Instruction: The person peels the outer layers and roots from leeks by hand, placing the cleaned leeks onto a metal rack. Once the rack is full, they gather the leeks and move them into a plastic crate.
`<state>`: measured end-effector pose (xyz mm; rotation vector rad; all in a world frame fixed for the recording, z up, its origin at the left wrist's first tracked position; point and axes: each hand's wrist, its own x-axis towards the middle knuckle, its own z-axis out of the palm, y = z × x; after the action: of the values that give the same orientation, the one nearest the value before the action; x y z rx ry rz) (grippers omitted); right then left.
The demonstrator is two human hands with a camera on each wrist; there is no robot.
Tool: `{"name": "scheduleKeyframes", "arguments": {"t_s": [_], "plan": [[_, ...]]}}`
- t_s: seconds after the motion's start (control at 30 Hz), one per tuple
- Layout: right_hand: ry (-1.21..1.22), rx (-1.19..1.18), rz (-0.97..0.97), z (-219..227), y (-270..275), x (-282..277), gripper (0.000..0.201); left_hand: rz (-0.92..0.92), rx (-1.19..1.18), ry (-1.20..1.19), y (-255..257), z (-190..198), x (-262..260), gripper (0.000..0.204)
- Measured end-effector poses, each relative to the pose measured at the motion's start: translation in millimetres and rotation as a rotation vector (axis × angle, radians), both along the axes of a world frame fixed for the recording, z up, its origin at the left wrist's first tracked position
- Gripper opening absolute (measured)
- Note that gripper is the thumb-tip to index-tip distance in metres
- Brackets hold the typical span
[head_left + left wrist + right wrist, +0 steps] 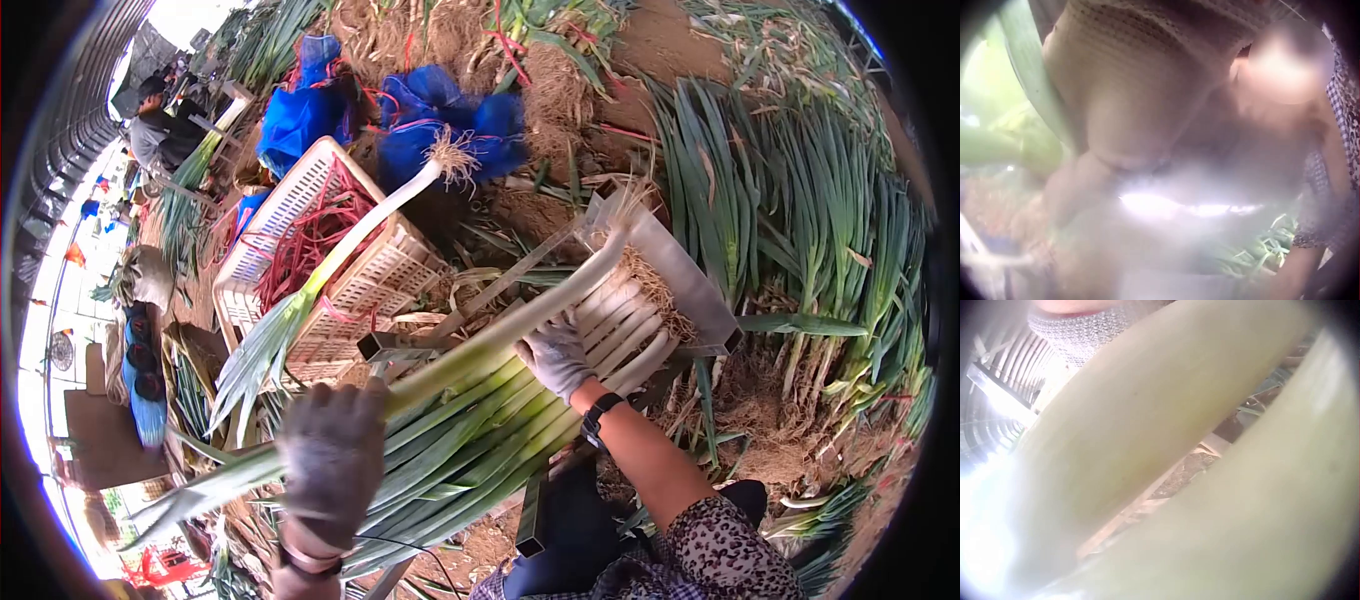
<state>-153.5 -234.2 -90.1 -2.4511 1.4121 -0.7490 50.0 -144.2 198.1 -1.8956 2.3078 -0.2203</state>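
Over a row of leeks (535,410), the gloved left hand (335,458) grips one long leek (530,320) while the right hand (557,358) touches the row, its grip unclear; roots (655,290) probably sit best level against the metal plate (700,295).

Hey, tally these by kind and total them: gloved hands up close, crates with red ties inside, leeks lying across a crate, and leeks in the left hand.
Left hand and right hand: 2
Crate: 1
Leek across it: 1
Held leek: 1
Total: 5
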Motion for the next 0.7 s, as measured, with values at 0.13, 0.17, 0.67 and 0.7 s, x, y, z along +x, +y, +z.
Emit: {"name": "scheduleKeyframes", "arguments": {"t_s": [0.13,0.17,0.67,0.7], "plan": [[-0.009,-0.006,-0.002,-7,0,-1,0.032,-0.007,0.036,0.099,-15,-129,2,0.033],[-0.006,0.014,0.007,-6,0,-2,0.031,-0.014,-0.016,0.013,-19,-170,0,0.037],[-0.024,0.022,0.006,-7,-2,3,0.034,0.301,0.148,0.412,-4,-152,61,0.038],[-0.045,0.023,0.008,-5,-2,3,0.036,0.213,0.055,0.355,-8,-152,60,0.037]]}}
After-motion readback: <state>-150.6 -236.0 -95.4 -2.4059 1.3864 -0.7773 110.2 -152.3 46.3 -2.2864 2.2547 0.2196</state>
